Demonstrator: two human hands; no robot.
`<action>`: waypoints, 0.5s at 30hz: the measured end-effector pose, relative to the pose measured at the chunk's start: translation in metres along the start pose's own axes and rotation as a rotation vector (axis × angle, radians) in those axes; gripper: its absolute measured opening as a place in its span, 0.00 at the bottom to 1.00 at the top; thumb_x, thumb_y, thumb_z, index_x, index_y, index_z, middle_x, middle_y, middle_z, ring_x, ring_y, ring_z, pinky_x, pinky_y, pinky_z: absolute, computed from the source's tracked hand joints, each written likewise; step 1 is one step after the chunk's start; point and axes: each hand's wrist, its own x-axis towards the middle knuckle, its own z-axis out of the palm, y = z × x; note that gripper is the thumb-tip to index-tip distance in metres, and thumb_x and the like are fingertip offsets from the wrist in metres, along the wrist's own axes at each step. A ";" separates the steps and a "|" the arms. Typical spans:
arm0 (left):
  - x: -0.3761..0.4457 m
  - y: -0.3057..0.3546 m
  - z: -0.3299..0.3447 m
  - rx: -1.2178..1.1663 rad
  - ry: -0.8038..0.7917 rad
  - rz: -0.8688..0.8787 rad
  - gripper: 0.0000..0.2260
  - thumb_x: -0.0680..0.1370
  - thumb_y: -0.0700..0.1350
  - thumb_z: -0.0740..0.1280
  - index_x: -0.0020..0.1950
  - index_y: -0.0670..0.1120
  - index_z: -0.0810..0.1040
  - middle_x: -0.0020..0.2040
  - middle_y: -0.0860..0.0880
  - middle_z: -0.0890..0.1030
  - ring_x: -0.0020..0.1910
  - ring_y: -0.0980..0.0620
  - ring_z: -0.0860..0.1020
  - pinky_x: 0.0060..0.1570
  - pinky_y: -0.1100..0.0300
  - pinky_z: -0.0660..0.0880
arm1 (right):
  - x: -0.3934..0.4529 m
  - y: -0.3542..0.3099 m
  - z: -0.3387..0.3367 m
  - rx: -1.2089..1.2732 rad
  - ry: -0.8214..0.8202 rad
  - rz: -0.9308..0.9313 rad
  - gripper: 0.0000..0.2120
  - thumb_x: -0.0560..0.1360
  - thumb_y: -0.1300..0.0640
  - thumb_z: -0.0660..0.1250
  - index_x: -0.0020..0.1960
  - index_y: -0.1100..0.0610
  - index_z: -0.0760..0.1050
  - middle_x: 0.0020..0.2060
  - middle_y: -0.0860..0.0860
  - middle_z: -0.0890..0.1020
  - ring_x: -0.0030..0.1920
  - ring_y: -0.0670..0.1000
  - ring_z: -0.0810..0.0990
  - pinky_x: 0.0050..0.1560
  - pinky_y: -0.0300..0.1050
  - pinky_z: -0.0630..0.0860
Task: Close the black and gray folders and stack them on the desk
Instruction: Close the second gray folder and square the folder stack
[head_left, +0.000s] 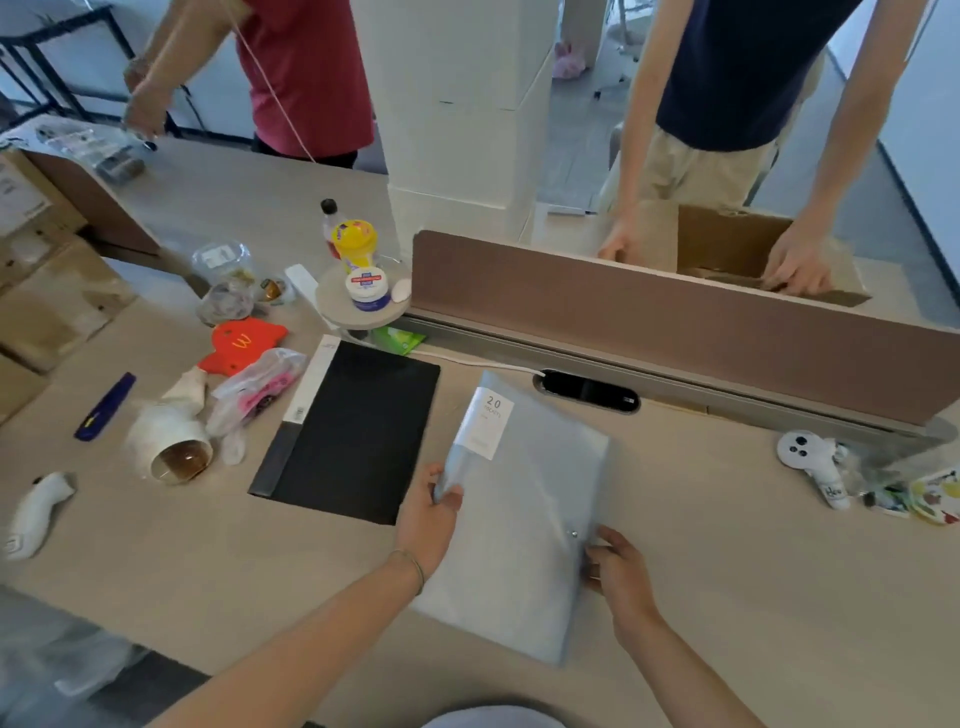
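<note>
Both hands are gripping the closed gray folder (524, 519) near the worktop's (753, 597) front edge: left hand (431, 514) clamping its spine, right hand (618, 569) its opening side. Beside it, the black folder (358, 431) is lying closed; the slippery cover could slide off when stacked.

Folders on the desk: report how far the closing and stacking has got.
Done: the black plastic folder lies closed and flat on the beige wooden desk. In hand: the translucent gray plastic folder also looks closed; the left hand has a grip on its left edge and the right hand on its right edge near the snap. Left: the two folders lie side by side, not yet stacked.
</note>
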 end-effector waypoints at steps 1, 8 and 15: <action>0.006 0.000 -0.011 -0.005 0.011 -0.005 0.09 0.79 0.42 0.66 0.59 0.50 0.74 0.51 0.49 0.81 0.47 0.51 0.80 0.42 0.61 0.75 | 0.001 -0.003 0.012 -0.018 -0.014 0.002 0.21 0.73 0.71 0.61 0.65 0.59 0.73 0.38 0.58 0.77 0.40 0.57 0.74 0.46 0.52 0.73; 0.059 -0.013 -0.079 0.021 0.100 -0.071 0.13 0.79 0.47 0.68 0.62 0.53 0.72 0.55 0.51 0.80 0.51 0.52 0.81 0.42 0.62 0.75 | 0.008 -0.028 0.100 -0.064 -0.084 0.000 0.32 0.72 0.73 0.62 0.76 0.59 0.65 0.39 0.58 0.78 0.39 0.56 0.74 0.44 0.51 0.74; 0.123 -0.019 -0.136 0.092 0.215 -0.116 0.15 0.78 0.48 0.69 0.64 0.53 0.72 0.53 0.51 0.82 0.47 0.51 0.82 0.46 0.51 0.80 | 0.030 -0.048 0.184 -0.041 -0.141 0.033 0.33 0.71 0.70 0.65 0.75 0.56 0.68 0.59 0.61 0.82 0.44 0.57 0.81 0.56 0.53 0.78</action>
